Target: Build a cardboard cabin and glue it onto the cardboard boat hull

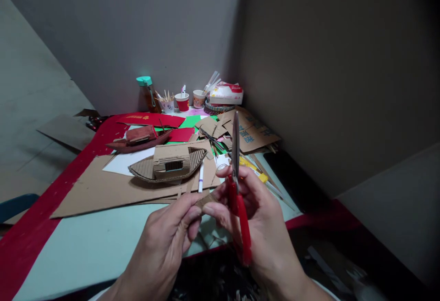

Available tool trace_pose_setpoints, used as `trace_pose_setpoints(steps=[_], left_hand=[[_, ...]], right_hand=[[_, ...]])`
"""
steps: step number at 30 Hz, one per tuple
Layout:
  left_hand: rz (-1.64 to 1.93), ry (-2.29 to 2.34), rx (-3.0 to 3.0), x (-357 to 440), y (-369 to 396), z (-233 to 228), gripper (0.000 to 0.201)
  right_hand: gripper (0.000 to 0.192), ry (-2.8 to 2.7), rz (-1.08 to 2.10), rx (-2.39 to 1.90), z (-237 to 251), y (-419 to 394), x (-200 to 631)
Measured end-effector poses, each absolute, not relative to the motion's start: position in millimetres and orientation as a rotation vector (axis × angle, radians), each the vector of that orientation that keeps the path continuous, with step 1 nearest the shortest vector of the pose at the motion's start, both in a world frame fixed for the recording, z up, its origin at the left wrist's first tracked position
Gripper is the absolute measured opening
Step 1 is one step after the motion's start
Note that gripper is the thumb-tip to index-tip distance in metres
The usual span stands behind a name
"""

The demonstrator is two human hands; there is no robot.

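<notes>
My left hand (168, 236) pinches a small piece of brown cardboard (205, 200) above the table's front edge. On its other side, the thumb and fingertips of my right hand (263, 218) touch the same piece. That hand also holds red-handled scissors (243, 223), their blades closed and pointing upward. Just beyond my hands sits a cardboard boat model (168, 165) with an arched cabin and a window opening. Behind it rests a finished-looking reddish-brown boat model (139, 139). A white marker (201, 177) lies beside the cardboard boat.
A large cardboard sheet (92, 188) lies under the boat. At the back stand a bottle (147, 93), a cup of toothpicks (167, 105), a red cup (182, 103) and a tissue pack (226, 94). Cardboard scraps (211, 126) and a yellow cutter (254, 168) lie right; walls enclose the back.
</notes>
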State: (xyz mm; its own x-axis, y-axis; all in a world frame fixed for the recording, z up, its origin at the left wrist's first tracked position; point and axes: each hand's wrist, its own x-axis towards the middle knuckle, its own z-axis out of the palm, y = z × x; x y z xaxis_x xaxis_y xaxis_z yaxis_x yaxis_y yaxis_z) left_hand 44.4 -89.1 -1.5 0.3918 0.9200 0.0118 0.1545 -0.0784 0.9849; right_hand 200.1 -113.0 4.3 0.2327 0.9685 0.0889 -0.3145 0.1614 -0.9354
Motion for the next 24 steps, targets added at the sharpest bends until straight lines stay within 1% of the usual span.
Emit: trace_pose_setpoints(steps=[5, 10, 14, 19, 22, 24], left_hand=[[0.873, 1.071, 1.454, 49, -91, 7, 0.032], [0.887, 1.156, 1.101, 47, -90, 19, 0.041], [0.833, 1.122, 1.103, 38, -85, 22, 0.042], [0.894, 1.091, 1.132, 38, -83, 25, 0.042], [0.897, 1.101, 1.147, 40, -84, 26, 0.04], [0.917, 1.109, 1.158, 41, -86, 24, 0.039]], right_hand=[[0.044, -0.91, 1.132, -0.975, 12, -110, 203], [0.035, -1.108, 1.038, -1.157, 20, -114, 230], [0.023, -1.33, 1.093, -1.257, 14, -129, 249], [0.033, -1.503, 1.007, -1.433, 13, -145, 244], [0.031, -1.557, 0.999, -1.482, 19, -143, 235], [0.033, -1.54, 0.985, -1.494, 21, -139, 230]])
